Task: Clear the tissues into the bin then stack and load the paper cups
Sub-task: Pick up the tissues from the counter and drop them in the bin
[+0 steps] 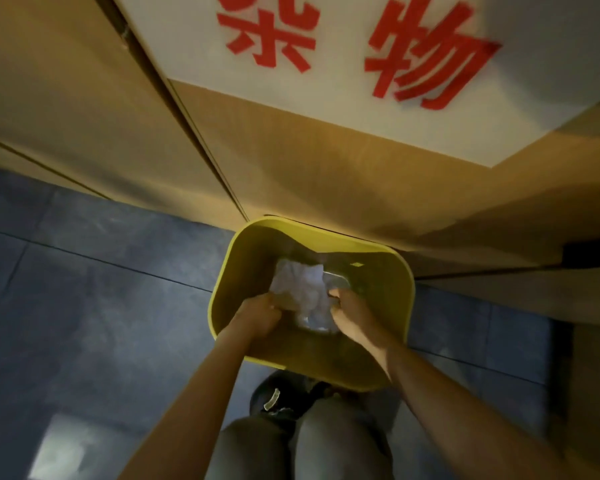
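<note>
A yellow bin (400, 306) stands on the floor against a wooden cabinet. Both my hands reach down into it. My left hand (260, 315) and my right hand (349, 313) each grip one side of a crumpled white tissue bundle (303, 284) held inside the bin's mouth. A shiny curved edge shows just right of the tissues near my right fingers; I cannot tell what it is. No paper cups are in view.
Wooden cabinet doors (284, 161) rise right behind the bin, with a white sign bearing red characters (354, 46). The floor is dark blue tile (84, 271). My knees and dark shoes (291, 400) are just in front of the bin.
</note>
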### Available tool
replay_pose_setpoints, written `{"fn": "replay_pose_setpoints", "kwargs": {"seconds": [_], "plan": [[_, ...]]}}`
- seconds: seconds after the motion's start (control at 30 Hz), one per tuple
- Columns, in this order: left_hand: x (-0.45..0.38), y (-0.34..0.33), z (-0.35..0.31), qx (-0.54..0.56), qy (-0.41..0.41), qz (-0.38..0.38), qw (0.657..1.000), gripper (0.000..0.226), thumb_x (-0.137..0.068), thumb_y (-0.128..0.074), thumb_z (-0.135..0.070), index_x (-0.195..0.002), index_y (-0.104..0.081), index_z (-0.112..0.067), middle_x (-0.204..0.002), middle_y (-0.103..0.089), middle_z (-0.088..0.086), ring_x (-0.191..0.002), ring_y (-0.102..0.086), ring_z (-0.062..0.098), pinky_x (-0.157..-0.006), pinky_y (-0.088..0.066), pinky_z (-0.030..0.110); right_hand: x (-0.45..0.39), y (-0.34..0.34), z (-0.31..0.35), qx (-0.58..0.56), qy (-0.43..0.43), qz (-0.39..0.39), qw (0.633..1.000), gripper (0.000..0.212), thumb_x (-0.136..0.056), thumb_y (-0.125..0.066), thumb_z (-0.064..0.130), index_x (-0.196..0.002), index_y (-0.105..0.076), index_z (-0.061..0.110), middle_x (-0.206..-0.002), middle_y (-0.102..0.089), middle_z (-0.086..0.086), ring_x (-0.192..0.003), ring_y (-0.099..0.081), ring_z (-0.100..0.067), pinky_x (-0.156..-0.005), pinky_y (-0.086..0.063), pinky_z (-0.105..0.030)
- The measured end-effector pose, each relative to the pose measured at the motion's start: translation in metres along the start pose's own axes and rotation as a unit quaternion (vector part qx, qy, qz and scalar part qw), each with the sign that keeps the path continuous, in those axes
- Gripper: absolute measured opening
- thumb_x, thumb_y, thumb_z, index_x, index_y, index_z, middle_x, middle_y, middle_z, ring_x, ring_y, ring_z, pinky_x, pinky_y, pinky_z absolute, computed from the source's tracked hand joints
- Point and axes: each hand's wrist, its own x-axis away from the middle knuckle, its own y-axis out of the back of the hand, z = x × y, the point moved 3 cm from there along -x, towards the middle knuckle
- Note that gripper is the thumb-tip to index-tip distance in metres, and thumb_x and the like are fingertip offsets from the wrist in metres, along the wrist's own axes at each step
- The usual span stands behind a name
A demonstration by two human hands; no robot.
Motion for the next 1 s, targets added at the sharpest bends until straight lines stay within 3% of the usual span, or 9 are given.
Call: {"fn": "replay_pose_setpoints", "kwargs": {"seconds": [0.13, 0.23, 0.3, 0.43, 0.57, 0.73, 0.87, 1.0], "plan": [[0.036, 0.016, -0.005, -0.04, 0.01, -0.048, 0.998, 0.032, -0.093, -0.04, -0.027, -0.117, -0.052, -0.01, -0.118, -0.059, 0.018, -0.105, -0.057, 0.033, -0.089, -0.047, 0.04, 0.035, 0.03, 0.034, 0.047, 0.053, -0.08, 0.994, 0.029, -0.094, -0.042, 0.011, -0.118, -0.057, 0.005, -0.124, -0.06, -0.018, -0.111, -0.056, -0.028, -0.085, -0.043, -0.029], [0.082, 0.046, -0.034, -0.163, 0.003, -0.1, 0.982, 0.027, -0.092, -0.039, -0.025, -0.109, -0.054, -0.009, -0.115, -0.061, 0.015, -0.104, -0.059, 0.033, -0.087, -0.047, 0.039, 0.073, 0.06, 0.066, 0.111, 0.062, -0.119, 0.985, 0.029, -0.095, -0.04, 0.021, -0.101, -0.062, 0.004, -0.107, -0.066, -0.02, -0.098, -0.06, -0.035, -0.066, -0.039, -0.031], [0.116, 0.067, -0.055, -0.222, -0.024, -0.124, 0.967, 0.025, -0.094, -0.037, -0.019, -0.106, -0.055, -0.008, -0.113, -0.06, 0.014, -0.104, -0.059, 0.032, -0.088, -0.045, 0.038, 0.105, 0.083, 0.089, 0.157, 0.057, -0.119, 0.979, 0.031, -0.096, -0.036, 0.022, -0.098, -0.059, 0.002, -0.102, -0.066, -0.021, -0.094, -0.06, -0.036, -0.062, -0.035, -0.031], [0.189, 0.11, -0.101, -0.261, -0.07, -0.126, 0.955, 0.025, -0.094, -0.037, -0.017, -0.101, -0.058, -0.006, -0.11, -0.063, 0.014, -0.102, -0.06, 0.033, -0.086, -0.046, 0.038, 0.17, 0.133, 0.141, 0.214, 0.077, -0.101, 0.969, 0.029, -0.096, -0.035, 0.015, -0.074, -0.052, 0.007, -0.084, -0.061, -0.018, -0.086, -0.058, -0.035, -0.069, -0.046, -0.035], [0.266, 0.157, -0.155, -0.209, -0.121, -0.163, 0.956, 0.031, -0.095, -0.036, -0.026, -0.103, -0.059, -0.007, -0.112, -0.062, 0.017, -0.103, -0.058, 0.036, -0.078, -0.046, 0.039, 0.237, 0.188, 0.189, 0.175, 0.083, -0.139, 0.971, 0.029, -0.093, -0.038, 0.018, -0.076, -0.059, 0.006, -0.1, -0.065, -0.022, -0.097, -0.061, -0.038, -0.067, -0.037, -0.033], [0.355, 0.209, -0.216, -0.173, -0.224, -0.228, 0.932, 0.032, -0.095, -0.037, -0.029, -0.093, -0.059, -0.005, -0.102, -0.065, 0.023, -0.097, -0.059, 0.04, -0.075, -0.047, 0.043, 0.319, 0.249, 0.234, 0.099, 0.19, -0.275, 0.937, 0.028, -0.094, -0.042, 0.023, -0.085, -0.059, 0.003, -0.084, -0.066, -0.025, -0.081, -0.062, -0.04, -0.065, -0.046, -0.04], [0.399, 0.248, -0.259, -0.175, -0.284, -0.29, 0.897, 0.03, -0.094, -0.039, -0.029, -0.091, -0.06, -0.008, -0.096, -0.067, 0.021, -0.093, -0.06, 0.04, -0.07, -0.045, 0.041, 0.366, 0.299, 0.255, 0.055, 0.204, -0.364, 0.907, 0.025, -0.095, -0.042, 0.025, -0.098, -0.058, 0.006, -0.086, -0.069, -0.02, -0.081, -0.063, -0.037, -0.064, -0.046, -0.038], [0.416, 0.272, -0.29, -0.139, -0.333, -0.343, 0.867, 0.025, -0.093, -0.042, -0.027, -0.107, -0.057, -0.012, -0.103, -0.067, 0.013, -0.094, -0.062, 0.033, -0.07, -0.047, 0.037, 0.387, 0.34, 0.269, -0.002, 0.232, -0.374, 0.898, 0.019, -0.095, -0.044, 0.024, -0.102, -0.056, 0.012, -0.074, -0.059, 0.0, -0.074, -0.062, -0.027, -0.062, -0.041, -0.032]]}}
